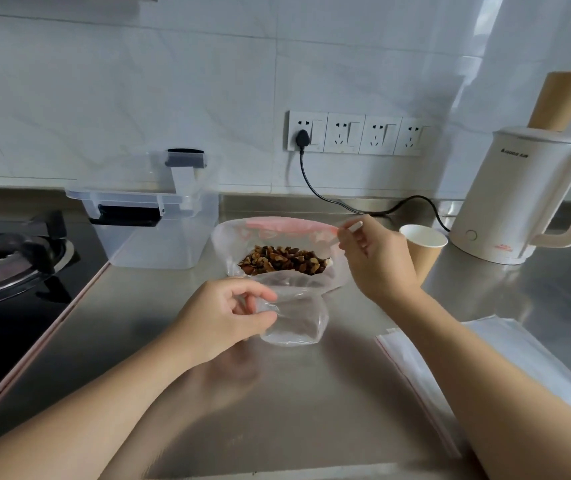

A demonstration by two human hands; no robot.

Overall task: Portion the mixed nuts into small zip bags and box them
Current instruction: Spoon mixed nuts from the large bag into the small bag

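On the steel desk [311, 393], a small zip bag [294, 317] is pinched open by the left hand [223, 318] just in front of the nuts [284, 259]; a spoon handle [348, 228] is gripped by the right hand [374, 261]. Nuts could easily be spilled if that floppy mouth gets missed.

Brushed steel counter [311, 393], clear plastic bags [294, 320], glossy tiles [173, 81]

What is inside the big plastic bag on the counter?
The big plastic bag holds brown mixed nuts. The small bag in the left hand covers the lower part, so the depth of the pile is hidden.
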